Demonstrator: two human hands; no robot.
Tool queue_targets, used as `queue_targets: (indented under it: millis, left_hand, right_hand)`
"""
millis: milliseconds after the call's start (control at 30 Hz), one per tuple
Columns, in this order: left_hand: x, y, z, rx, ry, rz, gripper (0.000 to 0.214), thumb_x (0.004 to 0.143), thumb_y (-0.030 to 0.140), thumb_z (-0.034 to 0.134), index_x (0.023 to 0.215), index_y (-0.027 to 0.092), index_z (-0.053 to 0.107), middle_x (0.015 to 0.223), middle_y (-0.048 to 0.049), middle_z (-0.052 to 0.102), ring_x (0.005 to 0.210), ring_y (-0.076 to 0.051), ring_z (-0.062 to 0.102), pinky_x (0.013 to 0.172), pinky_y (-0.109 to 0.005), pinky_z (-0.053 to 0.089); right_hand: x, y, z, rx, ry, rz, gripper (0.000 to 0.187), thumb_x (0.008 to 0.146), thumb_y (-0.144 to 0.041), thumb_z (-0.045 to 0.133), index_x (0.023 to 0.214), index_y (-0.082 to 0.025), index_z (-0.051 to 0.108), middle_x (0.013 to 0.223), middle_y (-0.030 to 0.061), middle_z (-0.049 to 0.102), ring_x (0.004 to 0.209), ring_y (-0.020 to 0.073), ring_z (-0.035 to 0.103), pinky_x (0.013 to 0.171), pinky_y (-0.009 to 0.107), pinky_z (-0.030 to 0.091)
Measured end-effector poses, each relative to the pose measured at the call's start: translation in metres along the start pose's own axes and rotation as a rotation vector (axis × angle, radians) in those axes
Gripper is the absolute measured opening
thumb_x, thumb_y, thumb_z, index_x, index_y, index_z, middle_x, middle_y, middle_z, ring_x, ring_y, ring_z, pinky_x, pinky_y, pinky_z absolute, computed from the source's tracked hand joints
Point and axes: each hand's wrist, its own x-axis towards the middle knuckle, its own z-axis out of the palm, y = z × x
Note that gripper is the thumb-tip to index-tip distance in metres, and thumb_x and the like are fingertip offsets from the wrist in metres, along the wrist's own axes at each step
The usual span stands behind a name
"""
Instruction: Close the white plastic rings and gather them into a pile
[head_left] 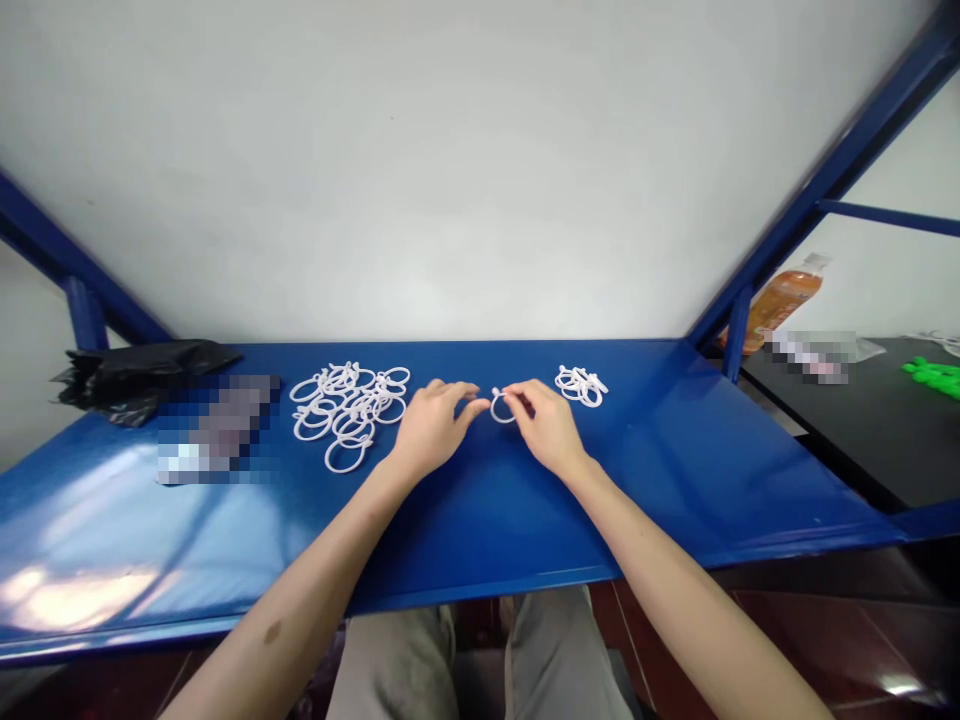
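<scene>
So I'm getting decent room along the near edge of the blue surface (487,540), which is running above a pair of legs (405,660) and back to a pale wall (450,180), while a blue frame (825,180) is closing in on both sides. The white ring (495,415) is sitting between my two hands: my right hand (553,425) is pinching it in its fingertips, and my left hand (433,425) is hovering right beside it, fingers parted and released; can't tell if they're touching. A bigger pile of rings (356,405) is lying left of that hand, a smaller pile (581,386) just beyond the right one. A black bag (146,370) is slumping far left, and an orange bottle (787,297) is showing past the frame on the right.
</scene>
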Motion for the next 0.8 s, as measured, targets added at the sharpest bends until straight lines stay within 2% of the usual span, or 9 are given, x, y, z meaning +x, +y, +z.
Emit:
queue_targets:
  millis: [100, 167, 233, 367, 533, 700, 800]
  left_hand:
    - [0.001, -0.019, -0.007, 0.369, 0.109, -0.112, 0.041, 0.097, 0.043, 0.051, 0.123, 0.015, 0.067, 0.125, -0.0195, 0.067, 0.120, -0.040, 0.054, 0.099, -0.051, 0.041]
    - [0.000, -0.030, -0.010, 0.539, 0.092, -0.216, 0.042, 0.096, 0.037, 0.050, 0.123, 0.010, 0.066, 0.125, -0.0233, 0.064, 0.120, -0.043, 0.052, 0.097, -0.054, 0.041]
    - [-0.001, -0.036, -0.012, 0.633, 0.029, -0.258, 0.038, 0.094, 0.031, 0.048, 0.117, 0.008, 0.068, 0.121, -0.0239, 0.065, 0.118, -0.042, 0.052, 0.095, -0.053, 0.040]
    - [-0.001, -0.037, -0.011, 0.644, -0.053, -0.213, 0.033, 0.095, 0.021, 0.041, 0.110, 0.013, 0.069, 0.114, -0.0192, 0.067, 0.112, -0.037, 0.055, 0.093, -0.050, 0.039]
    - [0.001, -0.035, -0.008, 0.581, -0.043, -0.193, 0.028, 0.094, 0.021, 0.045, 0.113, 0.015, 0.064, 0.111, -0.0156, 0.069, 0.108, -0.035, 0.056, 0.093, -0.049, 0.038]
    - [0.001, -0.038, -0.004, 0.591, -0.031, -0.168, 0.024, 0.095, 0.027, 0.048, 0.105, 0.016, 0.067, 0.106, -0.0146, 0.069, 0.107, -0.036, 0.055, 0.091, -0.050, 0.037]
    - [0.001, -0.038, -0.005, 0.588, 0.001, -0.150, 0.024, 0.097, 0.025, 0.046, 0.101, 0.019, 0.069, 0.103, -0.0132, 0.068, 0.105, -0.035, 0.055, 0.089, -0.049, 0.038]
  right_hand:
    - [0.016, 0.022, -0.020, -0.227, 0.122, 0.103, 0.023, 0.097, -0.027, 0.052, 0.104, -0.020, 0.074, 0.105, 0.0109, 0.068, 0.087, 0.0235, 0.066, 0.082, 0.038, 0.052]
    - [0.030, 0.039, -0.037, -0.351, 0.150, 0.216, 0.024, 0.095, -0.025, 0.053, 0.104, -0.017, 0.075, 0.104, 0.0123, 0.067, 0.086, 0.0241, 0.064, 0.081, 0.038, 0.052]
    - [0.044, 0.055, -0.052, -0.460, 0.126, 0.275, 0.025, 0.093, -0.023, 0.054, 0.106, -0.017, 0.074, 0.104, 0.0115, 0.069, 0.092, 0.0255, 0.063, 0.087, 0.039, 0.049]
    - [0.066, 0.073, -0.066, -0.544, -0.018, 0.381, 0.024, 0.089, -0.020, 0.056, 0.105, -0.018, 0.074, 0.096, 0.0083, 0.074, 0.102, 0.0274, 0.059, 0.087, 0.036, 0.046]
    - [0.077, 0.076, -0.062, -0.651, -0.204, 0.485, 0.022, 0.087, -0.021, 0.057, 0.096, -0.020, 0.077, 0.099, 0.0100, 0.076, 0.106, 0.0301, 0.057, 0.086, 0.037, 0.045]
    - [0.074, 0.075, -0.060, -0.689, -0.207, 0.510, 0.026, 0.085, -0.018, 0.055, 0.098, -0.018, 0.078, 0.109, 0.0142, 0.073, 0.109, 0.0327, 0.055, 0.086, 0.040, 0.045]
    - [0.068, 0.072, -0.060, -0.690, -0.147, 0.489, 0.028, 0.087, -0.019, 0.053, 0.102, -0.018, 0.077, 0.112, 0.0152, 0.070, 0.110, 0.0327, 0.054, 0.088, 0.041, 0.045]
